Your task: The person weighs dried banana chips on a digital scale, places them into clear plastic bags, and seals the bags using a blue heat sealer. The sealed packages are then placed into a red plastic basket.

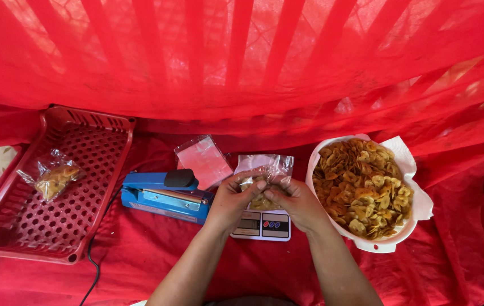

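Observation:
My left hand (pixel 232 199) and my right hand (pixel 296 203) both grip a clear plastic bag of chips (pixel 264 180), held just above a small white digital scale (pixel 262 225). The bag's open top stands up crumpled behind my fingers. To the right sits a white bowl lined with paper (pixel 417 207), heaped with golden fried chips (pixel 362 184). A blue heat sealer (pixel 160 195) lies left of my left hand.
A red perforated basket (pixel 92 147) at the left holds one sealed bag of chips (pixel 54 178). A stack of empty clear bags (pixel 204 160) lies behind the sealer. A black cord (pixel 92 258) runs from the sealer toward me. Red cloth covers the table and hangs behind.

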